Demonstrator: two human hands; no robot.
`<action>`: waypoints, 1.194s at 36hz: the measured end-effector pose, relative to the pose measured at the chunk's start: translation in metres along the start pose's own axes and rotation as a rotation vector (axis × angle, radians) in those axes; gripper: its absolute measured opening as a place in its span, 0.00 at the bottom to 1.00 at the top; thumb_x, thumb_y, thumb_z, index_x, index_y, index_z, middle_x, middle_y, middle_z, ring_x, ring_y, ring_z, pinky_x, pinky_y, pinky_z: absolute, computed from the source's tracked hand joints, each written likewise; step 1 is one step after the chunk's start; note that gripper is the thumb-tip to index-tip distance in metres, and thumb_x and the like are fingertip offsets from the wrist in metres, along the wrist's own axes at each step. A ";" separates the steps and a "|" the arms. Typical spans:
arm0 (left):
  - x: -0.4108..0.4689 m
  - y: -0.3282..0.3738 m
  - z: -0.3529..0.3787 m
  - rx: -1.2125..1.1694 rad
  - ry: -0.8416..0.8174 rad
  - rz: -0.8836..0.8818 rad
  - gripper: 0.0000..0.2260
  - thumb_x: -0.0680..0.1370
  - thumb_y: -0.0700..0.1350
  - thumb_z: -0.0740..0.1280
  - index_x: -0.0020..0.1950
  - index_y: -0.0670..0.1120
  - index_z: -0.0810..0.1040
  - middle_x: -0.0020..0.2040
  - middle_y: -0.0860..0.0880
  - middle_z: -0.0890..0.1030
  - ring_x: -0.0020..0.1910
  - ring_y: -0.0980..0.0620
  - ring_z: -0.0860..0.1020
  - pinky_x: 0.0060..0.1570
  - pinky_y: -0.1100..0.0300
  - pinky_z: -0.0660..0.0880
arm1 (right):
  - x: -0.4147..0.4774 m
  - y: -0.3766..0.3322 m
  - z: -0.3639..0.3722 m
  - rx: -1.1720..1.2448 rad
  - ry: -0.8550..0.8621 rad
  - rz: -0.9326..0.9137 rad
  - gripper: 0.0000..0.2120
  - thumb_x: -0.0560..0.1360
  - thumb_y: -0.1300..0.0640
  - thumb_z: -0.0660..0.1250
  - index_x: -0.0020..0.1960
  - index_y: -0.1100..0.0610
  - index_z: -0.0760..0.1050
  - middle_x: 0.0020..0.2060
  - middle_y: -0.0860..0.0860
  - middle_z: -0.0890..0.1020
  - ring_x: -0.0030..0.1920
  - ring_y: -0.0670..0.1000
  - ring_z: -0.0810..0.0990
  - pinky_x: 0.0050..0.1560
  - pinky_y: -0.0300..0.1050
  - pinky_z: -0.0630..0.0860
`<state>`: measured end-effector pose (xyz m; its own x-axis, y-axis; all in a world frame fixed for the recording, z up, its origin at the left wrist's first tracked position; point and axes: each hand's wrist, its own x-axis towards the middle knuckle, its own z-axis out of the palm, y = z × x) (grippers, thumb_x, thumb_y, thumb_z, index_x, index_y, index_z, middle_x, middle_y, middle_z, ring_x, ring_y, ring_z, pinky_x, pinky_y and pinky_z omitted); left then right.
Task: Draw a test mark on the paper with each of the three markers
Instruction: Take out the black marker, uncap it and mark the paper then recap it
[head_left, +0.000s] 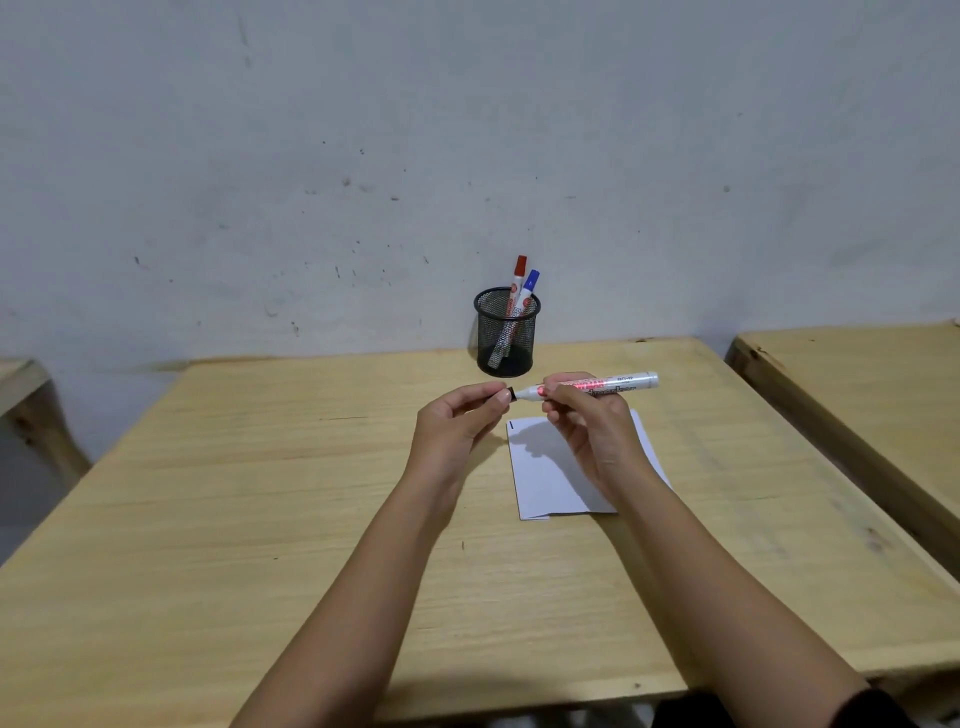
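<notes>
My right hand (592, 431) holds a white-barrelled marker (618, 383) level above the paper, tip pointing left. My left hand (460, 421) pinches the marker's black cap (506, 393) at the tip end; the cap sits right against the tip. The white paper (540, 478) lies on the wooden table (260, 519) under my right hand, with a short dark mark (511, 425) near its top left corner. A red-capped marker (519, 270) and a blue-capped marker (532, 283) stand in the black mesh cup (506, 332) by the wall.
The mesh cup stands at the table's far edge against a grey-white wall (467, 130). A second wooden table (857, 405) stands close on the right, and part of another piece of wooden furniture (26, 395) shows at the left.
</notes>
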<state>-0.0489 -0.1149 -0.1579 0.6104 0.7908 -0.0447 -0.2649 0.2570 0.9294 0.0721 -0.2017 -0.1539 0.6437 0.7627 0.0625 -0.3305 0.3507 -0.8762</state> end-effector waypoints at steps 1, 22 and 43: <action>0.000 0.000 0.001 0.003 -0.011 0.001 0.06 0.71 0.37 0.72 0.46 0.44 0.83 0.45 0.48 0.84 0.47 0.54 0.82 0.53 0.65 0.76 | 0.000 0.000 0.000 -0.006 -0.013 0.003 0.04 0.73 0.69 0.65 0.41 0.63 0.77 0.30 0.51 0.80 0.31 0.46 0.77 0.34 0.33 0.75; -0.002 0.005 0.000 0.158 -0.040 0.080 0.05 0.70 0.40 0.74 0.45 0.46 0.84 0.44 0.47 0.85 0.47 0.51 0.82 0.57 0.58 0.76 | -0.001 0.003 0.003 -0.076 -0.065 -0.057 0.03 0.73 0.68 0.66 0.42 0.63 0.77 0.32 0.52 0.79 0.32 0.46 0.77 0.36 0.34 0.75; 0.032 0.053 -0.017 0.094 0.048 0.234 0.07 0.70 0.34 0.72 0.45 0.44 0.82 0.37 0.50 0.85 0.40 0.56 0.82 0.46 0.66 0.79 | 0.012 -0.021 -0.005 -0.526 -0.215 -0.088 0.08 0.68 0.71 0.72 0.43 0.60 0.82 0.32 0.51 0.83 0.33 0.45 0.80 0.34 0.34 0.75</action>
<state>-0.0557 -0.0669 -0.1163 0.5041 0.8487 0.1600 -0.3228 0.0133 0.9464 0.0906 -0.2025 -0.1373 0.4804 0.8554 0.1937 0.1414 0.1424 -0.9797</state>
